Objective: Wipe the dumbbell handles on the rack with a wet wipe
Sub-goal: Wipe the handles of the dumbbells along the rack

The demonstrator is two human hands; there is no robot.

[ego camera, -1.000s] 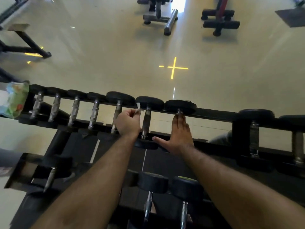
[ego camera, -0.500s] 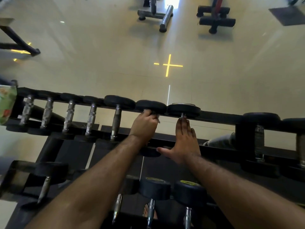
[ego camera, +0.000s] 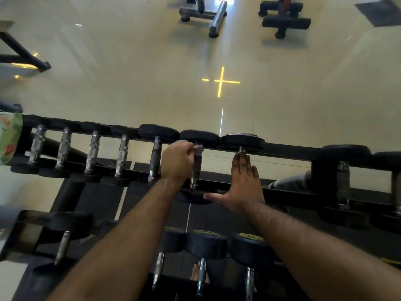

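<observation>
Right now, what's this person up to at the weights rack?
A person is cleaning dumbbells on the top row of a black rack. The left hand is curled round the top of one dumbbell handle, with a bit of wipe showing at the fingers. The right hand lies flat and open over the next dumbbell to the right, thumb out toward the one being wiped. More dumbbells wait on both sides and on the row below.

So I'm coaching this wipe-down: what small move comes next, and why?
Probably slide the left hand toward the body along the handle. It grips the wipe at the far end, and the near stretch shows bare. The right hand rests flat on the next dumbbell.
</observation>
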